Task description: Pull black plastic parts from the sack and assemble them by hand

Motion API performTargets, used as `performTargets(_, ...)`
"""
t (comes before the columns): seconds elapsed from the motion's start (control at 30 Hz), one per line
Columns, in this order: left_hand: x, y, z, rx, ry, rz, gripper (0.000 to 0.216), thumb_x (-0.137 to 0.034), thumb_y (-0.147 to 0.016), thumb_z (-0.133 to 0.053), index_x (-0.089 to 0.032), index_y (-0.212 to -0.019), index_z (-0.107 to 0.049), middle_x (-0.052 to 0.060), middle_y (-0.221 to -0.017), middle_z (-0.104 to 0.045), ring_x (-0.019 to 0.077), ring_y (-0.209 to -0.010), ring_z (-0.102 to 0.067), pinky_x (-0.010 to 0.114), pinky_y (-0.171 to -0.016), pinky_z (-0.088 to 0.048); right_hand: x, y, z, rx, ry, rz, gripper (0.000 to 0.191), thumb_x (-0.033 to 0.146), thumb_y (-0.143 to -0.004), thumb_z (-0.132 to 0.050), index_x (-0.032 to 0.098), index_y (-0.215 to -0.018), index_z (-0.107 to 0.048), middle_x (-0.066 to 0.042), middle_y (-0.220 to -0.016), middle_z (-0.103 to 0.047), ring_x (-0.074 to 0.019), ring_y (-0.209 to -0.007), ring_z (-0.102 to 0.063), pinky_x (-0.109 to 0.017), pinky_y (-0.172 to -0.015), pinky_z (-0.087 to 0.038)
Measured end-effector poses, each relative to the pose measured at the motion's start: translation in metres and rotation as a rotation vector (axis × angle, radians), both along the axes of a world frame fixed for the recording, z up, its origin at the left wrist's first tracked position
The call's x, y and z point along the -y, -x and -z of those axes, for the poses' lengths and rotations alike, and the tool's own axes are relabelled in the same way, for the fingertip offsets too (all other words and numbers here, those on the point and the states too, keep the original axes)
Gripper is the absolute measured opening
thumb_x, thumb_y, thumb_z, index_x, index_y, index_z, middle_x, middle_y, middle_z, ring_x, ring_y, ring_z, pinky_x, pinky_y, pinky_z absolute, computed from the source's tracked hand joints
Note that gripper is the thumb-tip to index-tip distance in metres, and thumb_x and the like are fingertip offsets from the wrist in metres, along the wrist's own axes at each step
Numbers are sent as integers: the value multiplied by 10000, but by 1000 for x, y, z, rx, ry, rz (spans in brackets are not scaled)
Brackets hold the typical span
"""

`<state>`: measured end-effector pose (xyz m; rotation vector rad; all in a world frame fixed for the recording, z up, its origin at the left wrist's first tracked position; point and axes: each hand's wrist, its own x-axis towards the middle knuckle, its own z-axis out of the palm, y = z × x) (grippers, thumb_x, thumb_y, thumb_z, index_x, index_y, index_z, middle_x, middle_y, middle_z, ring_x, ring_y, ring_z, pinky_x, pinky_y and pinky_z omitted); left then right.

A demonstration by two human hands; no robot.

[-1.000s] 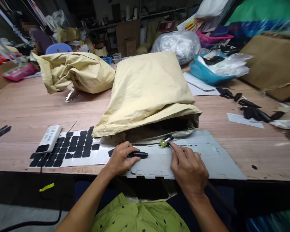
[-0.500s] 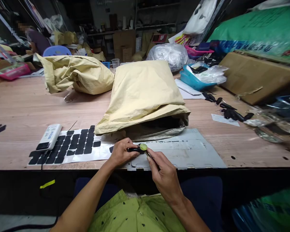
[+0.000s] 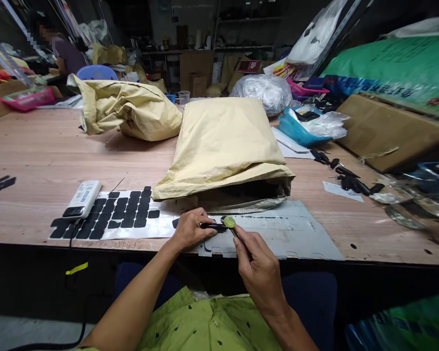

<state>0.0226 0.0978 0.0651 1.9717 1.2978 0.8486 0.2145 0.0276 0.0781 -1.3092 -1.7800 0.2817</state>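
My left hand (image 3: 192, 228) is closed on a slim black piece (image 3: 216, 227), pinched near the front edge of the table. The fingers of my right hand (image 3: 258, 258) are wrapped around a slim-handled tool with a round yellow-green head (image 3: 229, 222). That head is right beside the far end of the black piece; whether they touch I cannot tell. Both hands are over a grey sheet (image 3: 274, 234) lying on the table. Just beyond them lies a large cream sack (image 3: 227, 136), its dark mouth turned toward me. A white sheet of black rounded-square stickers (image 3: 133, 209) is to the left.
A white device (image 3: 86, 195) with a cable rests on the sticker sheet. Further back are another cream sack (image 3: 131, 109), a blue basin (image 3: 303, 129) and a clear plastic bag (image 3: 261, 90). Black pieces (image 3: 354, 183) and a cardboard box (image 3: 395, 126) are on the right. A person (image 3: 68, 56) is at far left.
The view has shifted slightly, so most things appear further right. Both hands keep their grips, and the yellow-green head stays by the end of the black piece.
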Motion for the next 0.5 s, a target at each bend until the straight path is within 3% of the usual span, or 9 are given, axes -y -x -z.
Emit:
performTargets(0.27, 3, -1, -8, -16, 27, -8, 198, -295, -726, -804, -240, -916, -799, -3, -798, -636, 135, -747, -598, 235, -644, -446, -17, -19, -2, 65, 3, 121, 322, 243, -945, -511, 242, -1238, -647, -66, -1050, -694, -184, -952, -654, -308, -838, -514)
performTargets(0.5, -2, 1, -8, -65, -5, 1, 211, -256, -740, -791, -207, -946, -788, 5, -784, -632, 139, -729, -588, 242, -648, -454, -63, -62, 21, 525, -26, 436, 337, 170, -914, -485, 204, -1166, -706, -60, -888, -668, -181, -788, -558, -290, -634, -364)
